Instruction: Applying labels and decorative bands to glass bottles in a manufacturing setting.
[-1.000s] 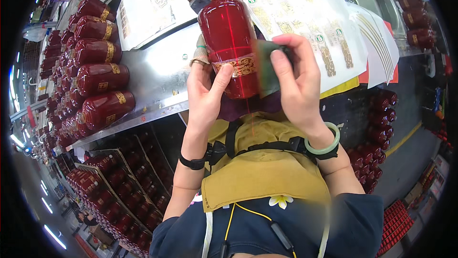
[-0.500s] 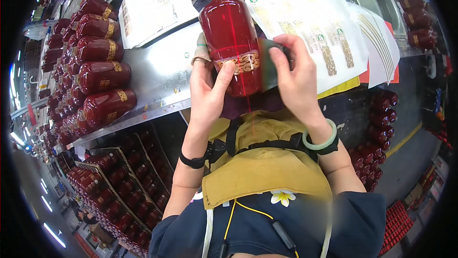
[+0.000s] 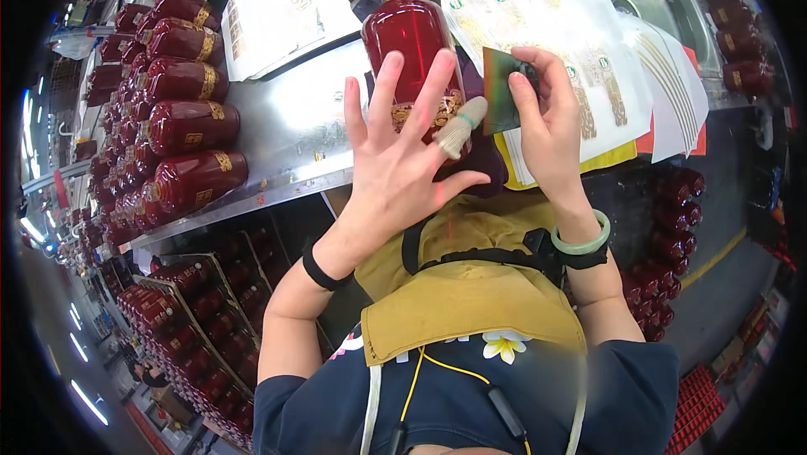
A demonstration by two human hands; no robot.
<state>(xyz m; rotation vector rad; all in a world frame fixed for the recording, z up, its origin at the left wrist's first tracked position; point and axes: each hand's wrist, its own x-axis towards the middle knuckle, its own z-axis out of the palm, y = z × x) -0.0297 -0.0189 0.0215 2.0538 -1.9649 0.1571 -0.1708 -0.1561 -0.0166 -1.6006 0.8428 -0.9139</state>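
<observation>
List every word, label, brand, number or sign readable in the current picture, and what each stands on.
Nothing can be quoted reliably.
White sheets: small round green marks; any lettering is too small to read.
Red bottles at left: gold bands and small gold marks, too small to read.
Red bottle behind left hand: gold patterned band, partly covered; no wording legible.

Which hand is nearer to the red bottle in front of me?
Left. The left hand spreads open over the lower part of the red bottle; the right hand is off to its right, holding a dark card.

Left grip [image 3: 393, 171] splayed, right grip [image 3: 550, 123] pinching
</observation>
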